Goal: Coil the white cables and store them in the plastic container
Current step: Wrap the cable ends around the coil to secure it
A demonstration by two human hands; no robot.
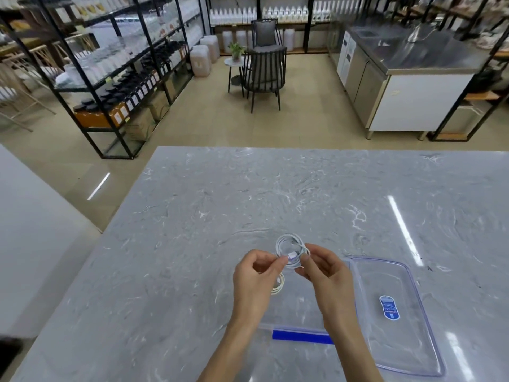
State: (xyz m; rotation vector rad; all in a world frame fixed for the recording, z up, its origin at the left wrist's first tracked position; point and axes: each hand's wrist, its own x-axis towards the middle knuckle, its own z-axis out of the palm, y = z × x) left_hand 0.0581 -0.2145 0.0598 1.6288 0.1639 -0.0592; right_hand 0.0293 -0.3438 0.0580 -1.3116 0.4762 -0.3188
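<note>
Two forearms reach in from the near edge. Above the table (pixel 220 202) the left hand (pixel 256 282) and right hand (pixel 325 274) hold a coiled white cable (pixel 293 257) between them. The left thumb and forefinger pinch its plug end against the loops, and the right fingertips clamp the coil's right side.

Coiling looks almost done, with the loose end apparently being tucked in. A second coil (pixel 278 286) lies below the left hand, seemingly already inside the clear container (pixel 292 326), whose blue clip (pixel 301 337) shows at its near wall.

The next move calls for keeping the loops pinched so they don't spring open, then lowering the coil straight down into the container. A clear lid (pixel 396 340) with a blue sticker (pixel 389 307) lies just right.

Grey marble, glossy, forms the tabletop. Beyond it are shelves (pixel 124 64) of bottles far left, dark chairs (pixel 264 75) far centre, and a steel counter (pixel 413 59) far right.
</note>
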